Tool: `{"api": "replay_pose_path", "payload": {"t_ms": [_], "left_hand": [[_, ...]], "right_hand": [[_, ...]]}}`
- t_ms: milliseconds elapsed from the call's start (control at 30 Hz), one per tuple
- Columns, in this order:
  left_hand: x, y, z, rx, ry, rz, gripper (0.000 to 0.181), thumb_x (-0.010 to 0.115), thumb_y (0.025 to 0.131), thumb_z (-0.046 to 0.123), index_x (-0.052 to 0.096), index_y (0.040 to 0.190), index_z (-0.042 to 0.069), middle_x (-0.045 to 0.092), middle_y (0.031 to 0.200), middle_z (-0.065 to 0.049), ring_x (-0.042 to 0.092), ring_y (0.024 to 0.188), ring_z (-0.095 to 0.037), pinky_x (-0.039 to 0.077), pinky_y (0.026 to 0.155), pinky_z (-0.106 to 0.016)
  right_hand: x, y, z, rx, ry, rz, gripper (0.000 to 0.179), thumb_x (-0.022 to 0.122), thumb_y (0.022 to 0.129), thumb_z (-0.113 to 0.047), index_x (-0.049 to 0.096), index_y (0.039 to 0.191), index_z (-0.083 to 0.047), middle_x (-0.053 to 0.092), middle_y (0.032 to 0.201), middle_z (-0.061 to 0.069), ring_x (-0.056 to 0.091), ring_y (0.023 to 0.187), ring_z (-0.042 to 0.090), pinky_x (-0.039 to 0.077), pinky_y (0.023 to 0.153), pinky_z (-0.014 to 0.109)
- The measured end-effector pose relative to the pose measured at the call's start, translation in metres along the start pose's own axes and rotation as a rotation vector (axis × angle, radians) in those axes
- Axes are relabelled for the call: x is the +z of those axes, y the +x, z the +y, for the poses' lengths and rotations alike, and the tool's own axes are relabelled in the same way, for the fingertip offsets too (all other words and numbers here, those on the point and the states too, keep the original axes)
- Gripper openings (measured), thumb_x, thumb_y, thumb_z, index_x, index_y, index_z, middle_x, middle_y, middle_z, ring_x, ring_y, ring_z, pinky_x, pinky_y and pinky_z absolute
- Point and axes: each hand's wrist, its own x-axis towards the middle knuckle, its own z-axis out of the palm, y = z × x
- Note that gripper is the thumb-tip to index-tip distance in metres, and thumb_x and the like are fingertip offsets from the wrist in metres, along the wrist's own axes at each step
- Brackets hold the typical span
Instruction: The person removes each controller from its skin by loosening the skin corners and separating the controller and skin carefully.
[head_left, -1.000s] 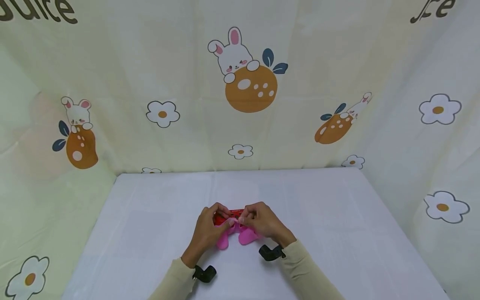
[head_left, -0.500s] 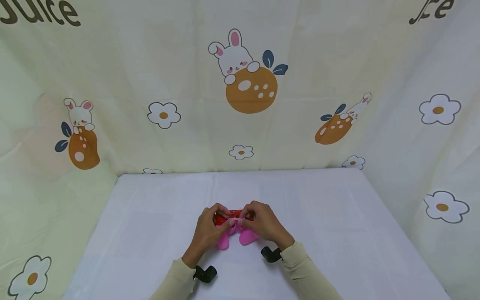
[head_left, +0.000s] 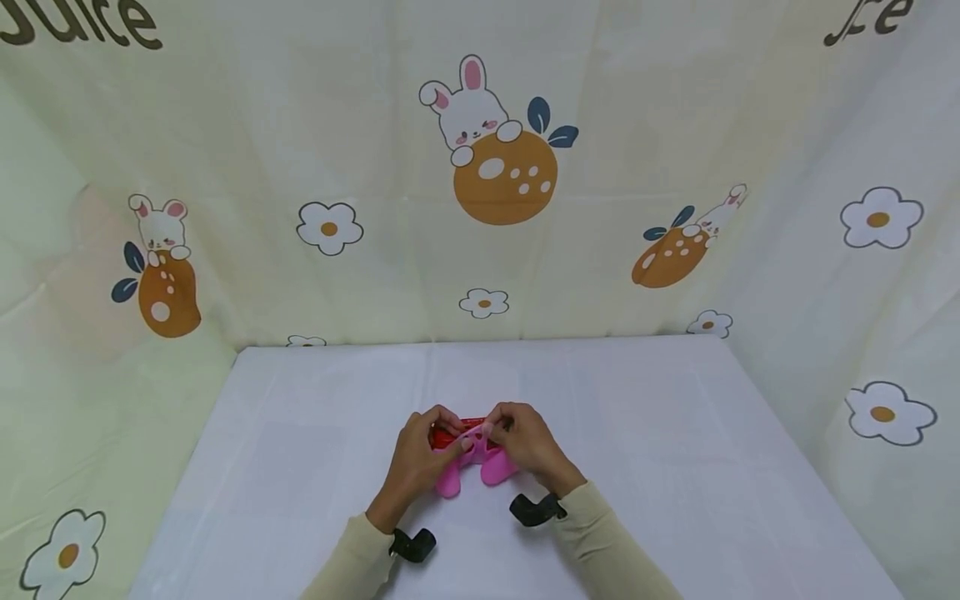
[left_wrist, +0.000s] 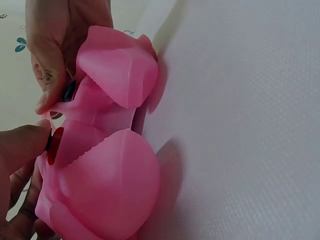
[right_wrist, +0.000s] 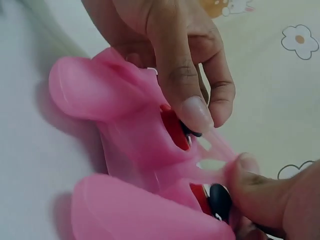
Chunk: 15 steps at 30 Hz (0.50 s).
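Note:
A pink silicone controller cover [head_left: 474, 454] with two rounded grips sits around a red game controller [head_left: 472, 422], near the middle of the white table. Red casing and black thumbsticks [right_wrist: 220, 201] show through its openings. My left hand [head_left: 417, 450] holds the left side, its thumb beside a thumbstick hole and its fingers behind. Between thumb and fingers, my right hand [head_left: 531, 442] pinches the cover's upper edge. In the right wrist view that edge is stretched into a thin strip [right_wrist: 220, 145] away from the casing. The controller's far side is mostly hidden by hands and cover.
The white table [head_left: 300, 433] meets a cream curtain [head_left: 375, 125] at its back edge, printed with rabbits, oranges and flowers. More curtain hangs along the left and right sides. Black wrist cameras [head_left: 536, 508] sit by both beige sleeves [head_left: 611, 542].
The right hand has pulled the cover's upper edge upward, so the strip now slants up over the red casing. The left hand keeps nearly the same place.

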Motion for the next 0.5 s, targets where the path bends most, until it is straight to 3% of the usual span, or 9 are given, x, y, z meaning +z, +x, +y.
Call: {"api": "replay_pose_path", "payload": {"t_ms": [233,367,500], "left_hand": [[0.001,0.000,0.000,0.001,0.000,0.004,0.022,0.088,0.088,0.024,0.071,0.101,0.022,0.072,0.096,0.006,0.051,0.090,-0.015,0.041,0.076,-0.026],[0.002,-0.001,-0.001,-0.003,0.001,0.004,0.022,0.088,0.088,0.025,0.070,0.101,0.023,0.072,0.095,0.006,0.052,0.092,-0.015,0.042,0.078,-0.027],[0.003,-0.003,-0.003,-0.008,0.005,0.007,0.022,0.087,0.088,0.022,0.069,0.101,0.023,0.071,0.094,0.007,0.052,0.093,-0.016,0.043,0.080,-0.028]], "right_hand": [[-0.001,0.000,0.003,0.025,0.109,0.019,0.010,0.071,0.100,-0.006,0.072,0.092,-0.001,0.067,0.086,0.009,0.057,0.079,0.015,0.047,0.070,0.024],[-0.007,0.000,0.005,0.016,0.111,-0.076,0.011,0.071,0.101,-0.009,0.072,0.094,0.000,0.065,0.086,0.005,0.052,0.076,0.014,0.043,0.064,0.022],[-0.012,-0.001,0.007,-0.033,0.046,-0.205,0.012,0.072,0.100,-0.010,0.073,0.093,-0.001,0.060,0.081,0.002,0.047,0.069,0.011,0.038,0.056,0.020]]}}
